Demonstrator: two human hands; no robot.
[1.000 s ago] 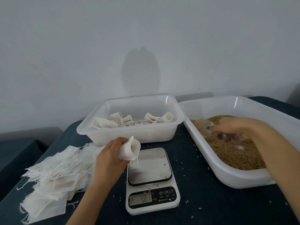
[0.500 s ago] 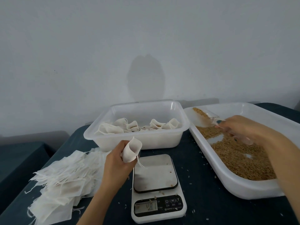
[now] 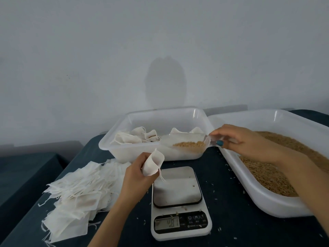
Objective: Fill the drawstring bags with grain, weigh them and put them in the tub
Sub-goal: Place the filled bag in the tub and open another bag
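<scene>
My left hand (image 3: 138, 177) grips a small white drawstring bag (image 3: 153, 163) with its mouth held open, just above the far left corner of the kitchen scale (image 3: 179, 202). My right hand (image 3: 242, 141) holds the handle of a clear plastic scoop (image 3: 188, 146) loaded with brown grain, level and to the right of the bag. The scoop hangs in front of the smaller white tub (image 3: 160, 114), which holds several filled bags. At the right stands the large white tub (image 3: 277, 205) of grain.
A pile of flat empty bags (image 3: 78, 195) lies on the dark table at the left. Loose grains are scattered around the scale and on its plate. A grey wall rises just behind the tubs.
My right hand lifted the scoop out of the grain tub and carried it left toward the bag. My left hand kept the bag open in about the same place.
</scene>
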